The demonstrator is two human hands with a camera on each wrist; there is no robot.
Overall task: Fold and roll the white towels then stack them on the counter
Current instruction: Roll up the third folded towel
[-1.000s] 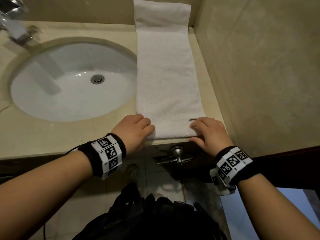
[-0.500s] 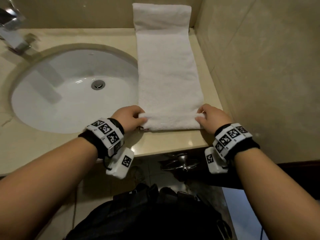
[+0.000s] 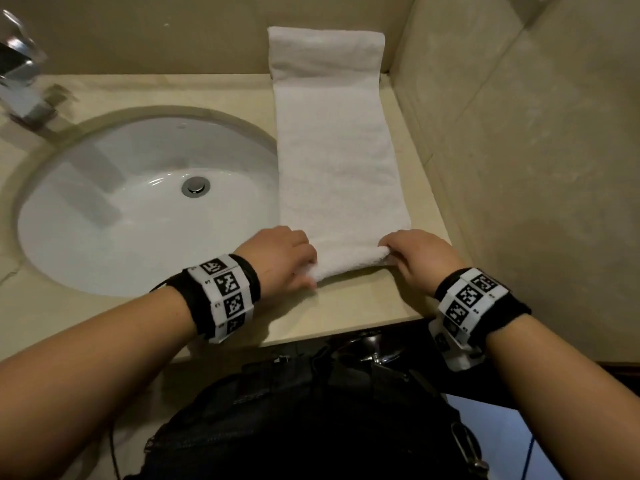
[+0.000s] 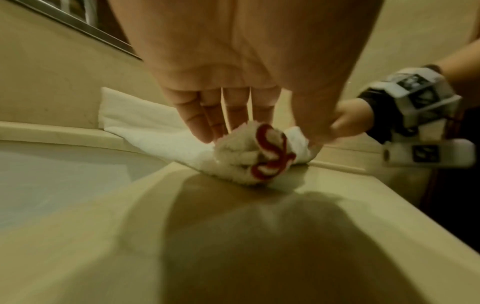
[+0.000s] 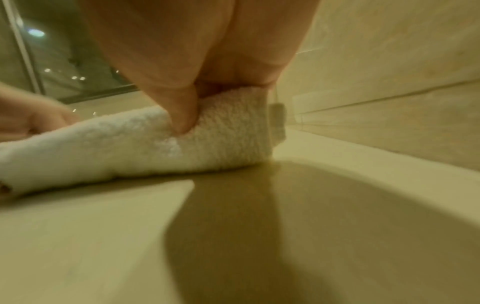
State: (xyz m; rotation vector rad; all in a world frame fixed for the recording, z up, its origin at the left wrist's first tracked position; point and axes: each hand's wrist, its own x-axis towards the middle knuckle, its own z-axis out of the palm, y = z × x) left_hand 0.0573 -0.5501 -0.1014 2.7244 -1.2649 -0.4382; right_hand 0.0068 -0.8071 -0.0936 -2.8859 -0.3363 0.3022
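A long white towel (image 3: pixel 337 150) lies folded lengthwise on the beige counter (image 3: pixel 363 303), right of the sink, its far end propped up the back wall. Its near end is rolled into a small tight roll (image 3: pixel 346 263). My left hand (image 3: pixel 282 259) grips the roll's left end, fingers over the top and thumb behind; the left wrist view shows that end (image 4: pixel 249 156) with a red trim spiral. My right hand (image 3: pixel 412 252) grips the right end, its thumb (image 5: pixel 182 111) pressed into the roll (image 5: pixel 130 144).
The white oval sink (image 3: pixel 131 209) with its drain (image 3: pixel 195 186) lies left of the towel. A chrome tap (image 3: pixel 20 74) stands at far left. A tiled side wall (image 3: pixel 519 168) runs close along the towel's right edge. The counter's front edge (image 3: pixel 311 336) is near my wrists.
Both hands lifted the towel's near edge off the counter's front and turned it over away from me. The roll has grown thicker and moved further up the towel.
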